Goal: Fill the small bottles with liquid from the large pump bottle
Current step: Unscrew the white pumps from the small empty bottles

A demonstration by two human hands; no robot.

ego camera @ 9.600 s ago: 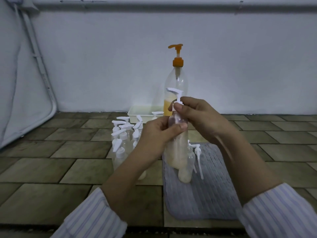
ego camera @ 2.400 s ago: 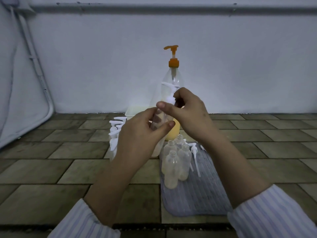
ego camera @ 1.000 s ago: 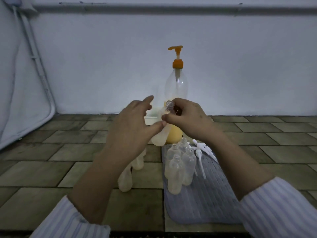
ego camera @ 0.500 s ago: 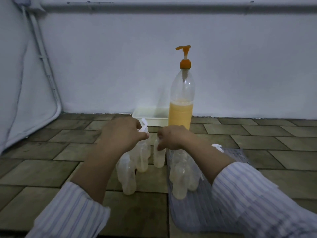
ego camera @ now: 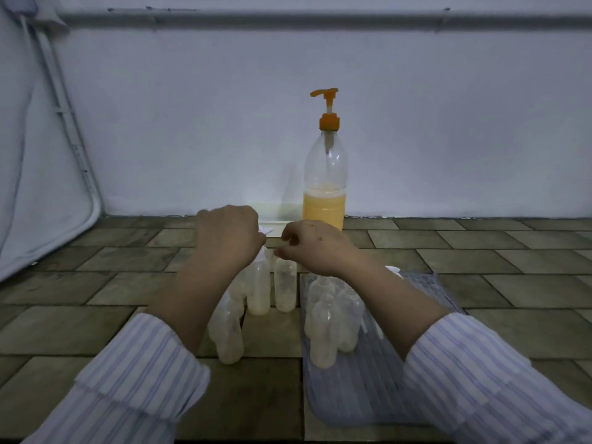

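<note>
Both hands have come down low by the bottles. My left hand (ego camera: 229, 238) is curled round a white pump cap (ego camera: 264, 231); my right hand (ego camera: 315, 246) hangs loosely curled, holding nothing, just above the uncapped bottle (ego camera: 284, 288) it was holding a moment ago, now standing on the floor. That one looks ready for filling from the pump bottle (ego camera: 325, 174) behind.

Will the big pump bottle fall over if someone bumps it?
Maybe. The pump bottle is tall and narrow, so a knock near its orange pump could tip it. The yellow liquid fills only the lower part, which probably steadies it. It stands on its flat base, so it shouldn't roll.
</note>
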